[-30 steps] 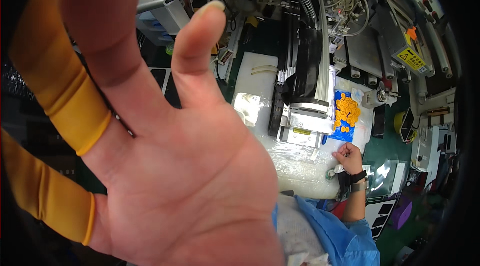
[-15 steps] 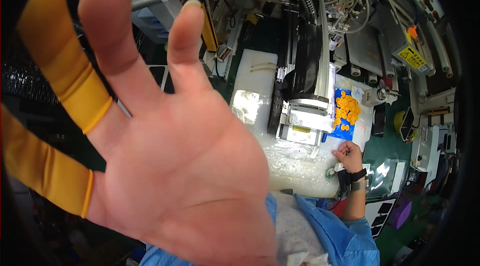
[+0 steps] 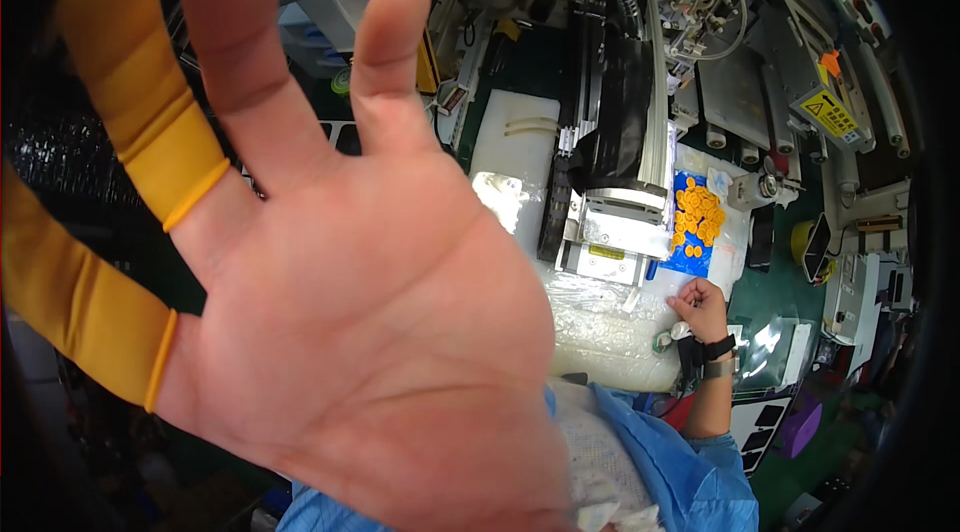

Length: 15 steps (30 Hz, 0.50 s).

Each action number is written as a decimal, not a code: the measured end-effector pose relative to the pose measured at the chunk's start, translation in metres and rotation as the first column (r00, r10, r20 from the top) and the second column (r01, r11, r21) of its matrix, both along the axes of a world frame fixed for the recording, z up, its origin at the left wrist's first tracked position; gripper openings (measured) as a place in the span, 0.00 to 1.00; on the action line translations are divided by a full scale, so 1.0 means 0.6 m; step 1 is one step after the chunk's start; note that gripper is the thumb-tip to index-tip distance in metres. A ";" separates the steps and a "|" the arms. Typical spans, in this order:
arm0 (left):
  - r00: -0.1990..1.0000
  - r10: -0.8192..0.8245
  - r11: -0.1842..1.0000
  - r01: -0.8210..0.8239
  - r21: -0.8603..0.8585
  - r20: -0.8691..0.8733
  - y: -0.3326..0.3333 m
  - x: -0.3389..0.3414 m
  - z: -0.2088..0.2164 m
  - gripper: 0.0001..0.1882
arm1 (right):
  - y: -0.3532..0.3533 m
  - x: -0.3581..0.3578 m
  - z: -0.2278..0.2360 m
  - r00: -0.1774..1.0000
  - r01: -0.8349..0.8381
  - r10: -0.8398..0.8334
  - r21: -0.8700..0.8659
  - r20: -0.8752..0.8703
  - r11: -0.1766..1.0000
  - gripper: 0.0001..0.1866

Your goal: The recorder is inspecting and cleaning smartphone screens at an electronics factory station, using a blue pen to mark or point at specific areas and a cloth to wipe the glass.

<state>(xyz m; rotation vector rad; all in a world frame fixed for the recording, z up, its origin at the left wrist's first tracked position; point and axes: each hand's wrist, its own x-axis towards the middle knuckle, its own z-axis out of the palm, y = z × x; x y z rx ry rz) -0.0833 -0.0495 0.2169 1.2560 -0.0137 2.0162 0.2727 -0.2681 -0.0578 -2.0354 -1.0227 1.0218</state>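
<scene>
My left hand (image 3: 370,302) fills the left half of the view, palm toward me and fingers spread, with nothing in it. Yellow finger cots cover its thumb and index finger, one of them the index finger cot (image 3: 140,82); the other fingers in view are bare. Small in the distance, my right hand (image 3: 703,308) rests at the bench edge, fingers curled in; whether anything is in them is too small to make out. Just beyond it lies a blue sheet (image 3: 690,267) bearing a pile of rolled yellow finger cots (image 3: 698,212).
A machine head with a black cover (image 3: 615,112) stands over the white plastic-wrapped bench (image 3: 610,322). Right of the blue sheet is a metal-topped bottle (image 3: 757,189). A machine part with a yellow warning label (image 3: 830,112) and rollers is at the upper right. A purple stool (image 3: 800,427) stands lower right.
My left hand has shifted slightly upward and to the right, still spread. The right hand stays at the bench edge, and the bench scene sits slightly farther right in view.
</scene>
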 end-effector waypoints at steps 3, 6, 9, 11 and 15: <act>1.000 0.012 1.000 -0.012 -0.001 -0.006 0.027 -0.017 0.008 0.60 | 0.007 -0.002 0.003 1.000 0.000 0.000 0.005 -0.013 1.000 0.12; 1.000 0.003 1.000 -0.003 -0.004 -0.011 0.038 0.017 -0.001 0.60 | 0.004 -0.001 0.002 1.000 0.013 -0.012 0.008 -0.007 1.000 0.12; 1.000 0.002 1.000 -0.002 0.003 -0.014 0.041 -0.008 0.004 0.59 | 0.003 -0.001 0.004 1.000 0.006 -0.006 0.007 0.005 1.000 0.12; 1.000 0.006 1.000 -0.006 0.012 -0.018 0.053 -0.006 0.009 0.59 | 0.007 0.001 0.004 1.000 -0.014 0.013 0.014 0.016 1.000 0.12; 1.000 0.000 1.000 0.000 0.004 -0.022 0.042 -0.016 0.000 0.59 | 0.000 0.002 -0.005 1.000 -0.005 0.005 0.014 0.014 1.000 0.12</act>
